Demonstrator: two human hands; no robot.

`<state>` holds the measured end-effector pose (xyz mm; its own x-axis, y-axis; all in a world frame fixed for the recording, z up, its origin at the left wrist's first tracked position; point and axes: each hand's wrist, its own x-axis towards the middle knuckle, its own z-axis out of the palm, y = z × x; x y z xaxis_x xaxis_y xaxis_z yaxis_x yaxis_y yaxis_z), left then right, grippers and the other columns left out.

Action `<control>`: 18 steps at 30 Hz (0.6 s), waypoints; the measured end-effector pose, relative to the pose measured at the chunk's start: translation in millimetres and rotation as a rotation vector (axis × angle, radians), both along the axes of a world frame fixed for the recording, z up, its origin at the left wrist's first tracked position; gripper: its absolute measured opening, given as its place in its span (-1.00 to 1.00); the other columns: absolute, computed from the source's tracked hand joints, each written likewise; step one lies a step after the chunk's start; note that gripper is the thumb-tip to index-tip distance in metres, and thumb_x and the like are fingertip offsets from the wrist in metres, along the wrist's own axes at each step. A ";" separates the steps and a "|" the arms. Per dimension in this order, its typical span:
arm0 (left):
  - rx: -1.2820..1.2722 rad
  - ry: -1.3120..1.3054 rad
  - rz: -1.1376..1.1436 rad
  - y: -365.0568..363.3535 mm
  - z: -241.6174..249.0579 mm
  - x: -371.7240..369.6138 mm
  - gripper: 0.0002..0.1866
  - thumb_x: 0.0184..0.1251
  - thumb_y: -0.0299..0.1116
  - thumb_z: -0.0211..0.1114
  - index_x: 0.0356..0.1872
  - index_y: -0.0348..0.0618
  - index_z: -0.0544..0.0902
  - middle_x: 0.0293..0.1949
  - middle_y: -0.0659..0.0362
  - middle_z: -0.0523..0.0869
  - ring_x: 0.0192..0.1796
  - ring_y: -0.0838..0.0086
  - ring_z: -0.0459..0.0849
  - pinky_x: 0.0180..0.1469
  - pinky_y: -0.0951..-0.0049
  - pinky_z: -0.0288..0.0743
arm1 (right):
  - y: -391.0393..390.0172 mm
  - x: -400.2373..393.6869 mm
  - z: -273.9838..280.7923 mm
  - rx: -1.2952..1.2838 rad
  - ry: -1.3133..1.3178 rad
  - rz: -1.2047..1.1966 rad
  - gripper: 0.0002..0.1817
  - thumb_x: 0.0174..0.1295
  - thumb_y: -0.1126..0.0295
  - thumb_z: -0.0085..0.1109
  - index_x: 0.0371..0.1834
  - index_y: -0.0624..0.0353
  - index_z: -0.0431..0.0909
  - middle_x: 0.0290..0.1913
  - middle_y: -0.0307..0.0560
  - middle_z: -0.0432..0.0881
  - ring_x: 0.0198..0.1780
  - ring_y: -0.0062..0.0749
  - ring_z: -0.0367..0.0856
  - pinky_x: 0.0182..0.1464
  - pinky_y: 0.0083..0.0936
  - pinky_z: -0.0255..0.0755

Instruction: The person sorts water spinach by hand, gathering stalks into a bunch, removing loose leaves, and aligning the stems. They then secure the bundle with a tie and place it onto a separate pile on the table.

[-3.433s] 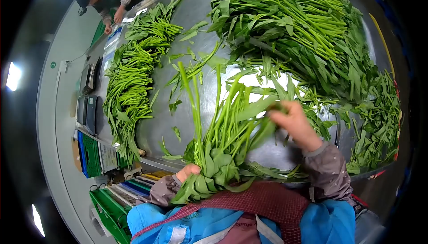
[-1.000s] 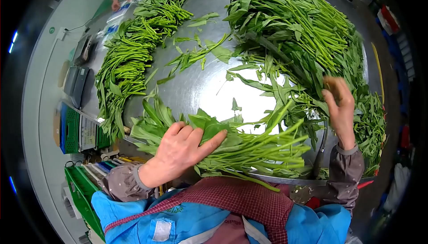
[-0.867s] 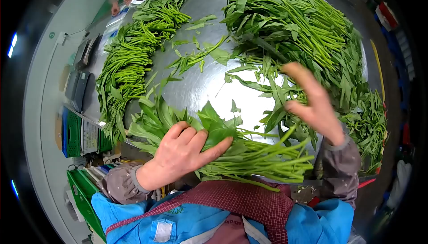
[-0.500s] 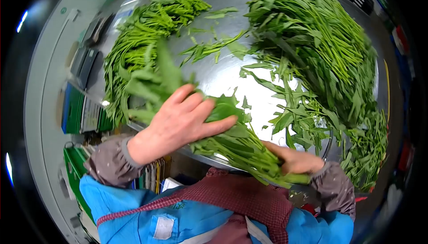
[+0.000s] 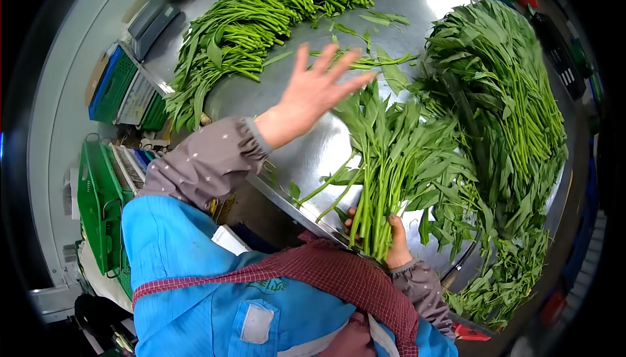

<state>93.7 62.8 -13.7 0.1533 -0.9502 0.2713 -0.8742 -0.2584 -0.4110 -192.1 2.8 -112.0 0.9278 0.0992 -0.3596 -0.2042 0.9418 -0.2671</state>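
Our workroom has a pale wall with green plastic crates (image 5: 98, 207) at far left, beside the steel table (image 5: 235, 106). Along the table's left side lies a row of water spinach (image 5: 254, 21), stem ends facing inward. Next, our left hand (image 5: 313, 93) is in the air, fingers spread wide and gripping nothing; half a second ago it lay on the bunch. The water spinach bunch (image 5: 375, 207), leaves now pointing away from us, is near the table's front edge, so only our right hand (image 5: 399, 243) holds it, fingers closed around the stems. Rightmost sits a large leafy heap (image 5: 528, 103).
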 end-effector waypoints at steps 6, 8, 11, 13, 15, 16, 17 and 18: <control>0.153 0.854 0.229 80.9 -61.8 -33.3 -0.54 -0.12 -0.27 0.36 -0.12 -0.16 0.50 -0.20 0.05 0.52 -0.09 0.17 0.45 -0.05 0.27 0.34 | -0.9 -9.6 -3.8 -0.093 0.007 0.025 -0.29 0.15 -0.06 -0.06 0.20 0.30 0.19 0.14 0.09 0.37 0.03 -0.14 0.47 -0.05 -0.36 0.42; 0.082 1.107 0.219 91.9 -87.2 -68.2 -0.59 -0.04 -0.19 0.34 -0.19 -0.20 0.54 -0.24 0.03 0.53 -0.11 0.17 0.45 -0.04 0.29 0.34 | -0.8 -10.1 -4.8 -0.081 0.016 0.029 -0.29 0.14 -0.05 -0.02 0.19 0.30 0.20 0.13 0.08 0.38 0.00 -0.15 0.49 -0.07 -0.37 0.44; -0.047 1.062 0.238 86.3 -101.1 -114.1 -0.60 -0.04 -0.21 0.33 -0.21 -0.23 0.48 -0.28 0.01 0.52 -0.12 0.14 0.43 -0.04 0.30 0.34 | -2.6 -12.0 -4.5 -0.162 0.082 0.074 -0.27 0.09 -0.03 0.09 0.21 0.27 0.18 0.08 0.12 0.41 -0.04 -0.14 0.52 -0.07 -0.30 0.49; -0.034 0.957 0.218 80.4 -102.4 -121.6 -0.63 -0.03 -0.24 0.31 -0.24 -0.24 0.46 -0.32 0.01 0.49 -0.20 0.14 0.44 -0.10 0.27 0.34 | -3.9 -9.7 3.6 -0.273 0.189 0.116 -0.33 0.10 0.11 0.14 0.18 0.30 0.20 0.01 0.09 0.47 -0.12 -0.19 0.57 -0.13 -0.35 0.53; -0.025 0.846 0.202 80.4 -107.5 -124.3 -0.66 -0.02 -0.27 0.29 -0.28 -0.26 0.44 -0.37 0.02 0.47 -0.27 0.15 0.45 -0.17 0.24 0.35 | -2.9 -7.0 10.4 -0.266 0.229 0.084 -0.43 0.12 0.25 0.13 0.14 0.31 0.22 -0.05 0.07 0.51 -0.19 -0.21 0.59 -0.20 -0.39 0.56; 0.000 0.915 0.219 83.6 -115.8 -124.4 -0.63 0.00 -0.28 0.29 -0.24 -0.27 0.40 -0.33 0.04 0.47 -0.32 0.21 0.47 -0.22 0.28 0.37 | -2.7 -6.6 11.5 -0.288 0.235 0.086 -0.50 0.13 0.31 0.10 0.10 0.32 0.26 -0.06 0.05 0.51 -0.19 -0.24 0.58 -0.18 -0.39 0.54; 0.026 0.983 0.238 85.7 -120.2 -124.9 -0.60 0.02 -0.28 0.28 -0.20 -0.27 0.37 -0.30 0.07 0.48 -0.36 0.28 0.49 -0.28 0.32 0.39 | -2.7 -6.1 12.2 -0.310 0.240 0.090 -0.57 0.15 0.37 0.07 0.06 0.33 0.30 -0.07 0.04 0.52 -0.19 -0.26 0.58 -0.15 -0.38 0.52; 0.025 0.983 0.238 85.7 -117.5 -125.8 -0.60 0.02 -0.28 0.28 -0.20 -0.27 0.37 -0.30 0.07 0.48 -0.36 0.28 0.49 -0.28 0.32 0.39 | -2.6 -5.5 12.8 -0.313 0.252 0.090 -0.58 0.13 0.40 0.08 0.05 0.33 0.31 -0.07 0.03 0.52 -0.20 -0.28 0.58 -0.16 -0.39 0.52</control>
